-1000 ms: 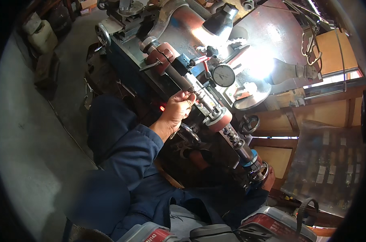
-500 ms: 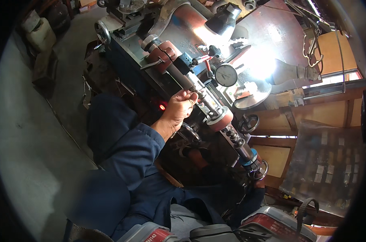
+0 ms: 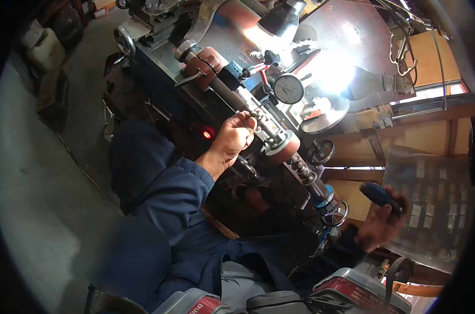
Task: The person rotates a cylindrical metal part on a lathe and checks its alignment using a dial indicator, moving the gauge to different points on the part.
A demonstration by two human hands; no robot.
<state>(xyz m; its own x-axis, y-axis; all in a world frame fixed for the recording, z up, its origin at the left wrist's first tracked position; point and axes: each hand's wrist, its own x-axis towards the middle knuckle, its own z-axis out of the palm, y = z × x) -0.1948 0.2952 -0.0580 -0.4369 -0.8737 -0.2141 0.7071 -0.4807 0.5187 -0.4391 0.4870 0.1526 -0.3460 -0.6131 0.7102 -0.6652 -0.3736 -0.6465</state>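
My left hand (image 3: 237,137) is closed in a pinch at the near side of a long metal shaft (image 3: 269,129) mounted on a machine. Its fingertips meet the shaft beside the dial gauge; what lies between them is too small to make out. The round white dial gauge (image 3: 288,89) hangs just beyond that hand, on a stand with a red arm. At the right, my right hand (image 3: 380,226) is raised and blurred, gripping a dark blue-black object (image 3: 376,193) with a rounded end, whose kind I cannot tell.
A red clamp block (image 3: 202,65) sits at the shaft's far end, a red-and-silver collar (image 3: 283,148) nearer me. Handwheels (image 3: 125,41) stick out from the machine. A bright lamp (image 3: 280,21) lights the bench. A clear plastic sheet (image 3: 431,209) hangs at the right.
My right hand has come up and right from beside the handwheel at the shaft's near end, now with the dark object in it. My left hand stays at the shaft. The view has shifted slightly.
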